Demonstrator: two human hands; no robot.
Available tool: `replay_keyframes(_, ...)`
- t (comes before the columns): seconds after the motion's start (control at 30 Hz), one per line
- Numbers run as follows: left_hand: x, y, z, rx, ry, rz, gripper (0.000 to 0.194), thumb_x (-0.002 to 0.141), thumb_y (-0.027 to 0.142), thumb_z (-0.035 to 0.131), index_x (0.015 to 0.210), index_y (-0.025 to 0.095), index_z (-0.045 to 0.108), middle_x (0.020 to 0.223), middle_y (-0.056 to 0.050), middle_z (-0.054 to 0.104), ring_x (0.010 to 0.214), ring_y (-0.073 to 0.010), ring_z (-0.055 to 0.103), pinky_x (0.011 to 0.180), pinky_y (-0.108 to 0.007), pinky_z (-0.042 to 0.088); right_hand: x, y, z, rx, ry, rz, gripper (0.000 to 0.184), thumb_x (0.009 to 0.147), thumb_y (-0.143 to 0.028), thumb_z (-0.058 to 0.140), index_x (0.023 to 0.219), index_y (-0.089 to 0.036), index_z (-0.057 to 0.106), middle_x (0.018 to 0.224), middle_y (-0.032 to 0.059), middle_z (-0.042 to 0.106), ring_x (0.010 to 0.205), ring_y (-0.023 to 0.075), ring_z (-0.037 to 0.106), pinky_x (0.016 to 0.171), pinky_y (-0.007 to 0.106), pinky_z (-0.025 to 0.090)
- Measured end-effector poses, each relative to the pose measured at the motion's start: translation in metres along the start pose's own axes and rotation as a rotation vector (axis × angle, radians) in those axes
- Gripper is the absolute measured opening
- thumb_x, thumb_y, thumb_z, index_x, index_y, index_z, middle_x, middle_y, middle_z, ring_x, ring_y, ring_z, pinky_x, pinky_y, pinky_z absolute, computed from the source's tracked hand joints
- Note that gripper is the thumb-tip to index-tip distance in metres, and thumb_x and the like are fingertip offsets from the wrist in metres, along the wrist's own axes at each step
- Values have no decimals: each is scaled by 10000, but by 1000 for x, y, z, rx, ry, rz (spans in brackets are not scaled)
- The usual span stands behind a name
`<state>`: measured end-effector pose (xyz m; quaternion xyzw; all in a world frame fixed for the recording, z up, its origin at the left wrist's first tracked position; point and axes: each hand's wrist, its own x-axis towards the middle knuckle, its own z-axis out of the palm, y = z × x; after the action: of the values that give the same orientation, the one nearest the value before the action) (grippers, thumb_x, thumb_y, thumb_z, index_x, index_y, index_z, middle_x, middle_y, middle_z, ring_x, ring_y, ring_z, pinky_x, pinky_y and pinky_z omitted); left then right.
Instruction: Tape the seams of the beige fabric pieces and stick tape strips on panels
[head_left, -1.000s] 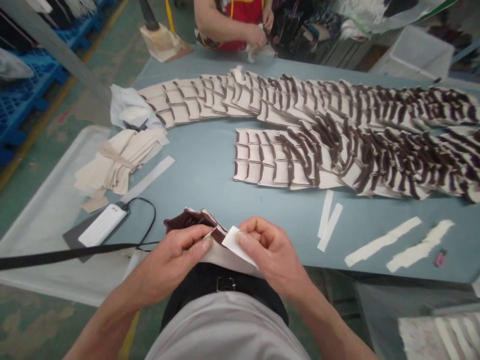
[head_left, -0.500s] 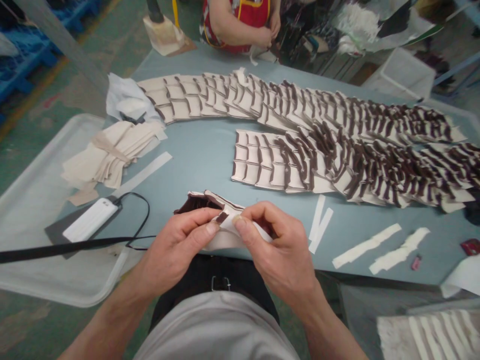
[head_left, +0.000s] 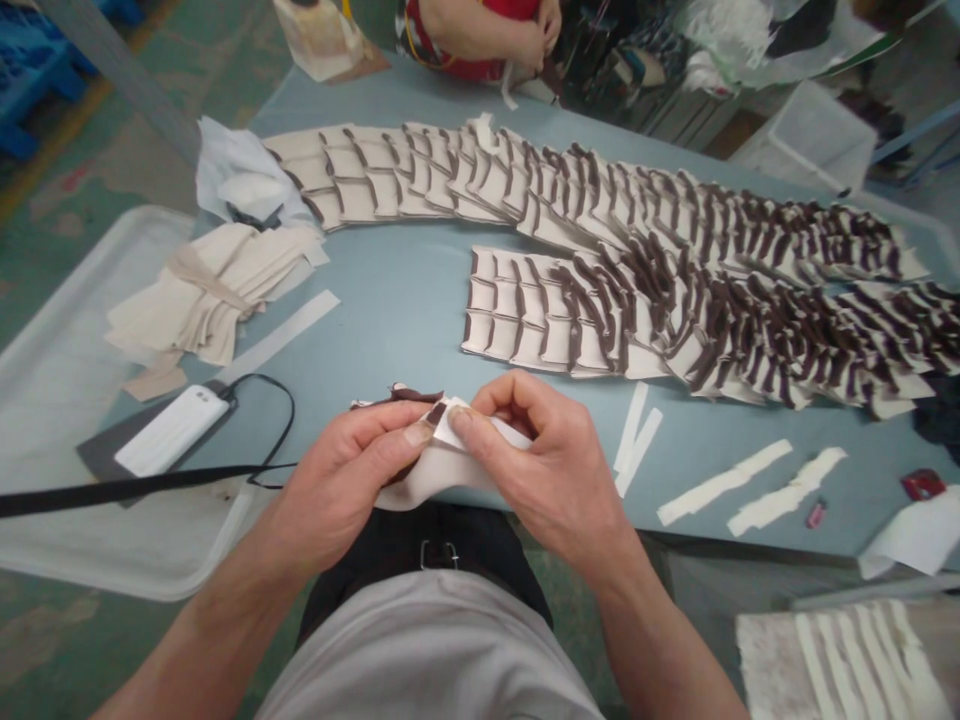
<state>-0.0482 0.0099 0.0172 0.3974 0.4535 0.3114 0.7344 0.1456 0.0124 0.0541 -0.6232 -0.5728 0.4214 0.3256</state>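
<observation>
one cream-and-brown piece between the hands — left pinches it, right a white strip

On the table, a far row of pieces is laid behind a near row. At left, a bundle is placed behind a power bank. Before the near row (between left hand and right hand) a folded piece is held; loose strips are scattered at right.

the held piece looks like matt cloth, the white strip smooth paper.
</observation>
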Motion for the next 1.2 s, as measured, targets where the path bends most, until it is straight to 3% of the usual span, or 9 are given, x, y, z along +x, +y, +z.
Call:
replay_keyframes(0.27, 6, 6, 8, -86, 33, 39, 300, 961, 423, 742, 1103, 189, 865, 874, -49, 770, 785, -165, 605, 706, -229, 500, 4, -3, 4, -94, 89, -48, 204, 887, -351, 668, 735, -235, 596, 642, -53, 609, 587, 119, 525, 606, 269, 369)
replay_keyframes(0.53, 13, 5, 11, -180, 110, 64, 205, 872, 344, 796, 964, 186, 889, 792, -37, 762, 720, -153, 601, 638, -216, 498, 8, 2, 13, -176, 201, -105, 207, 883, -321, 680, 714, -232, 599, 588, -66, 575, 540, 110, 491, 588, 261, 344)
replay_keyframes(0.77, 13, -1, 8, -76, 74, 92, 283, 895, 410, 833, 1110, 228, 861, 908, -29, 803, 847, -178, 699, 786, -240, 560, 6, 8, 22, -243, 308, -213, 197, 897, -289, 696, 731, -226, 611, 623, -60, 629, 539, 103, 506, 595, 256, 362)
replay_keyframes(0.9, 15, -5, 6, -27, 100, 126, 316, 920, 444, 810, 1133, 214, 848, 893, -31, 793, 781, -169, 669, 703, -241, 535, 5, 11, 27, -264, 380, -293, 195, 907, -251, 682, 729, -220, 608, 641, -51, 654, 536, 97, 513, 595, 252, 370)
replay_keyframes(1.2, 19, -3, 5, -6, 162, 106, 272, 910, 414, 800, 1054, 189, 853, 820, -17, 750, 724, -148, 589, 638, -221, 472, 6, 10, 25, -257, 310, -274, 219, 934, -277, 654, 725, -236, 607, 635, -23, 651, 544, 120, 513, 593, 268, 383)
